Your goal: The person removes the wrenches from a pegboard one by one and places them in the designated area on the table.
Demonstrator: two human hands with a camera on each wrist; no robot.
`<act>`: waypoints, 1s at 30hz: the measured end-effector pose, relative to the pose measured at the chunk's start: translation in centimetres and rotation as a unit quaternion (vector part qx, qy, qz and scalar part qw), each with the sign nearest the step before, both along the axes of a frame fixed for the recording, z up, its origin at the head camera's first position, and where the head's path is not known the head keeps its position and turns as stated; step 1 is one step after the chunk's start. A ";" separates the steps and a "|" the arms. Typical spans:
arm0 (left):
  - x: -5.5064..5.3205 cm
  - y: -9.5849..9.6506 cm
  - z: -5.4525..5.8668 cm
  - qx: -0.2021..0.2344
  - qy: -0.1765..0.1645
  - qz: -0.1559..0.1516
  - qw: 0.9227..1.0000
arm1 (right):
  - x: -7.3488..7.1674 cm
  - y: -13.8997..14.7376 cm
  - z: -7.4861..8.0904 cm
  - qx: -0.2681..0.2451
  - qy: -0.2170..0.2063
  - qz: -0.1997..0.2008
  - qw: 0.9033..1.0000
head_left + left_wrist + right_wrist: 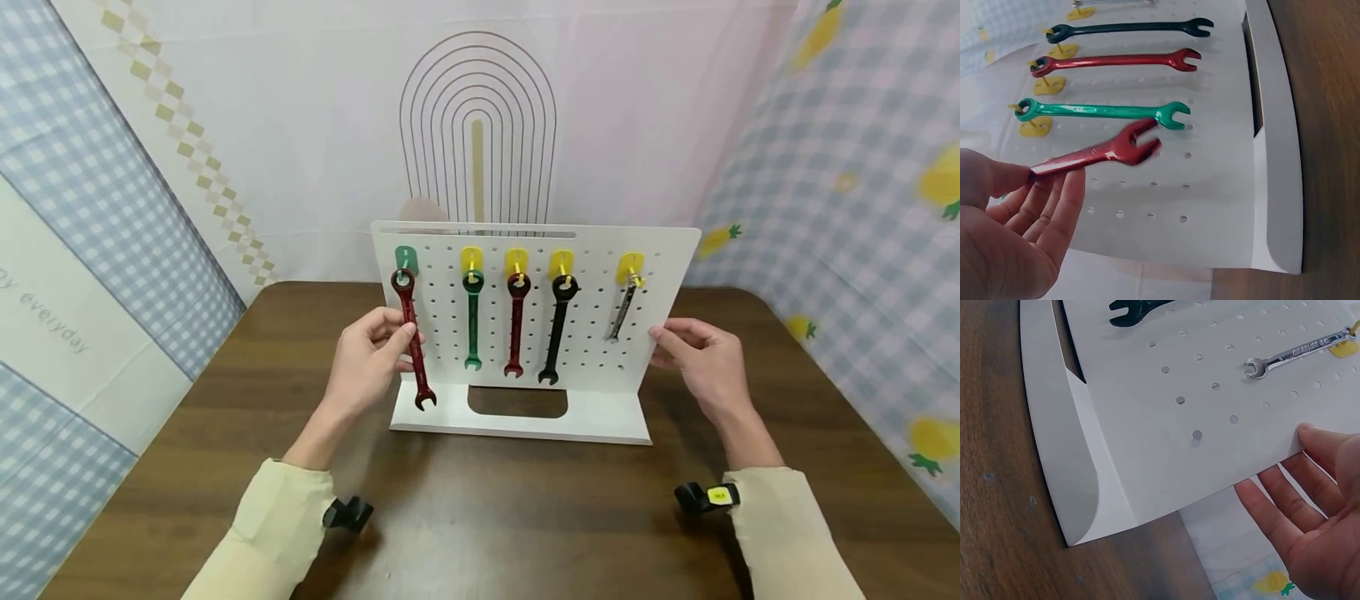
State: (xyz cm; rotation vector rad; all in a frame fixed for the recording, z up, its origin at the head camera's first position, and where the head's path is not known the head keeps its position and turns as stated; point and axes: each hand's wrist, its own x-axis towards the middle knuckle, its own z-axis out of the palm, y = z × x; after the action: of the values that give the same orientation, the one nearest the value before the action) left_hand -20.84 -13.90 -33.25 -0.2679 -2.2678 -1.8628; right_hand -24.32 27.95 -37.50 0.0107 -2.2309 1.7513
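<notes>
My left hand (363, 358) pinches the shaft of a dark red combination wrench (418, 358), thumb in front and fingers behind. The ring end of this wrench overlaps a green hook (406, 260) at the board's left, and its open jaw tilts down to the right. In the left wrist view the same wrench (1079, 160) stands out from the board. At the other side my right hand (705, 367) holds the right edge of the white pegboard (592, 371), thumb on the front, fingers behind. A small silver wrench (1300, 351) hangs near that hand.
On yellow hooks hang a green wrench (473, 321), a second red wrench (517, 325) and a black wrench (557, 329). The board's base (600, 421) has a cut-out slot and stands on a brown wooden table (480, 517). Behind it hangs a patterned cloth (315, 125).
</notes>
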 end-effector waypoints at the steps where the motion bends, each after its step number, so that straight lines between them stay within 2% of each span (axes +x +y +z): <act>1: 0.1 0.0 0.2 0.009 -0.005 -0.005 1.000 | 0.0 0.0 0.1 -0.001 0.002 0.000 1.000; 5: 0.4 -0.1 0.7 0.032 -0.013 -0.015 0.999 | -0.1 0.0 0.2 -0.005 0.001 0.004 1.000; 24: 0.9 -0.5 1.6 0.064 -0.014 -0.036 0.997 | -0.1 0.0 0.4 -0.019 0.003 0.013 1.000; 30: 1.0 -0.6 1.7 0.058 -0.016 -0.034 0.998 | 0.0 0.2 0.3 0.001 -0.004 0.009 1.000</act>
State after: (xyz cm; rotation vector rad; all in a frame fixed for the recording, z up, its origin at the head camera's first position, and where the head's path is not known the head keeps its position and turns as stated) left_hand -19.87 -14.55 -31.52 -0.3031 -2.1864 -2.0400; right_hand -24.33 28.13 -37.22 0.0238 -2.2452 1.7614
